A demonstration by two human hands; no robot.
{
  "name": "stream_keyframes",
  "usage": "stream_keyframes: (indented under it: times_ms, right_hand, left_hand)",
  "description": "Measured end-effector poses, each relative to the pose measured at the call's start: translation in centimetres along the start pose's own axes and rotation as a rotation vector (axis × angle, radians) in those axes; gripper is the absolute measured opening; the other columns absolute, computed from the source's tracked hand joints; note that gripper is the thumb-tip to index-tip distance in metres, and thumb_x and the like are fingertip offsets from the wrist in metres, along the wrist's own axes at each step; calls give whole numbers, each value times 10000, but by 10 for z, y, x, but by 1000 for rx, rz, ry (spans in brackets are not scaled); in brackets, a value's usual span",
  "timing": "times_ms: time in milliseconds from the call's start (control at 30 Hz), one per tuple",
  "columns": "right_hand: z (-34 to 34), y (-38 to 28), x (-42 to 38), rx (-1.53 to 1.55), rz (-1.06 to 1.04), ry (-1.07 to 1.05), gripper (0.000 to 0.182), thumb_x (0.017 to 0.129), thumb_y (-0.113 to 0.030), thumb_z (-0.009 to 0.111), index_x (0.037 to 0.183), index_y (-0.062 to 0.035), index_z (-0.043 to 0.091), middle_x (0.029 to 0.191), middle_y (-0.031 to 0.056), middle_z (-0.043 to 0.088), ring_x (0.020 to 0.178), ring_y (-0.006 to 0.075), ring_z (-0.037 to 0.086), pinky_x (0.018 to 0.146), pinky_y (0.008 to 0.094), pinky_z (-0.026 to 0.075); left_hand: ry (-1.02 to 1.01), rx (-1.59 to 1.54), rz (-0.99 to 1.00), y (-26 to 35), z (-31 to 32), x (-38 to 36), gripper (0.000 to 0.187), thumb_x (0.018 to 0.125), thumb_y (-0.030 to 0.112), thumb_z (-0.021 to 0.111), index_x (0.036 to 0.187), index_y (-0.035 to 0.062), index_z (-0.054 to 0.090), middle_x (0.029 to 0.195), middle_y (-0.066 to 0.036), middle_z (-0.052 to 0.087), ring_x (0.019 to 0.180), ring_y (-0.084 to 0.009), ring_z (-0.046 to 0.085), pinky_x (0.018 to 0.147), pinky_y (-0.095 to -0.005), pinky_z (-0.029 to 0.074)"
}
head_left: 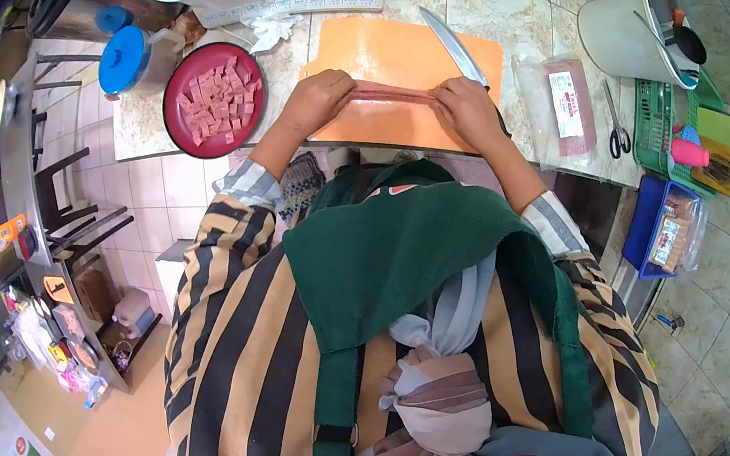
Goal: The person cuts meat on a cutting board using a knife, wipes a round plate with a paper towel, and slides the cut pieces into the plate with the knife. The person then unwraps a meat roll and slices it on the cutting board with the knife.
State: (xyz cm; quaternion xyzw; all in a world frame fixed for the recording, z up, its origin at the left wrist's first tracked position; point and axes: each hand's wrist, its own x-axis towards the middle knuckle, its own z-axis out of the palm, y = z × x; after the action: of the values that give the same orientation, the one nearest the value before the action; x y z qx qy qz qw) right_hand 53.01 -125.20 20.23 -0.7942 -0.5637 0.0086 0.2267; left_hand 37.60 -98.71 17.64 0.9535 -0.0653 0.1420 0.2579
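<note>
A stack of thin pink-brown meat slices [393, 92] stretches between my two hands over an orange cutting board [358, 47]. At its left end, the fingers of my left hand [322, 100] are closed on the slices. My right hand [467, 109] pinches the other end. Just beyond my right hand lies a knife [447, 36], its blade pointing away across the board and its handle partly hidden by that hand. To the left, a dark red plate [174, 85] carries many small cut squares of the same meat.
Right of the board lie a plastic meat packet [567, 111] and scissors [618, 132]. Further right are a white bucket [623, 38], a green basket [650, 109] and a blue tray [643, 231]. A blue-lidded jug [138, 59] and a white appliance [286, 1] stand behind.
</note>
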Motion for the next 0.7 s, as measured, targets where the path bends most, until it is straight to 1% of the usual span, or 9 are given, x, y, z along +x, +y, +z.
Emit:
stream_keyframes:
  times_ms: [100, 133, 233, 333, 367, 400, 467, 567, 700]
  right_hand:
    - [9, -1, 4, -28, 39, -22, 129, 780, -98, 678, 905, -65, 679, 842, 77, 597, 846, 261, 585, 748, 383, 461]
    - [8, -2, 3, -27, 42, -25, 129, 780, -98, 678, 905, -65, 679, 842, 77, 597, 846, 261, 585, 748, 383, 461]
    - [5, -2, 3, 48, 111, -7, 133, 803, -81, 656, 933, -57, 675, 881, 101, 636, 852, 287, 612, 749, 400, 482]
    - [3, 0, 5, 143, 297, -53, 171, 834, -87, 648, 996, -31, 664, 915, 130, 667, 838, 307, 641, 734, 387, 505]
    - [1, 2, 5, 308, 443, -63, 196, 841, -88, 651, 1026, -22, 655, 926, 142, 674, 832, 303, 650, 729, 376, 510]
    - [0, 3, 6, 473, 588, -72, 222, 847, -89, 655, 1056, -12, 647, 936, 154, 682, 826, 300, 659, 724, 365, 516]
    - [7, 13, 6, 534, 602, -54, 241, 847, -89, 662, 1074, -10, 644, 936, 158, 683, 827, 285, 662, 729, 355, 514]
    - [39, 37, 2, 638, 640, -67, 266, 842, -76, 669, 1099, -15, 640, 944, 173, 684, 849, 273, 667, 750, 349, 514]
    - [50, 38, 2, 502, 708, -56, 270, 832, -50, 648, 1098, -4, 637, 973, 196, 675, 887, 296, 667, 792, 366, 516]
  left_hand:
    - [-10, -19, -63, -2, 8, 1, 212, 787, 101, 690, 967, 36, 598, 954, -135, 636, 888, -326, 628, 745, -392, 521]
    - [-70, -94, -199, -4, 9, 2, 251, 781, 78, 685, 1001, 28, 574, 989, -153, 621, 932, -342, 618, 788, -392, 511]
    - [-49, -309, -319, -6, 9, 7, 256, 789, 62, 681, 1014, 21, 566, 963, -157, 629, 900, -345, 626, 787, -370, 509]
    - [-66, -407, -400, -6, -2, 10, 269, 831, 72, 686, 1067, 24, 567, 880, -118, 634, 786, -252, 636, 746, -343, 511]
    - [-56, -496, -442, -4, -6, 10, 282, 843, 80, 689, 1091, 28, 565, 850, -102, 632, 751, -215, 630, 724, -339, 512]
    - [-58, -497, -443, -7, -3, 8, 282, 843, 80, 689, 1091, 28, 565, 850, -102, 632, 751, -215, 630, 724, -339, 512]
    - [18, -778, -641, -16, 5, 3, 384, 797, 104, 718, 1146, 64, 563, 830, -116, 634, 767, -232, 634, 714, -334, 501]
    - [-48, -534, -751, -17, 15, -3, 428, 811, 132, 743, 1188, 63, 554, 816, -77, 621, 726, -171, 611, 676, -316, 510]
    - [-45, -363, -782, -8, 26, -3, 459, 790, 136, 748, 1204, 76, 560, 880, -109, 632, 761, -215, 632, 697, -337, 518]
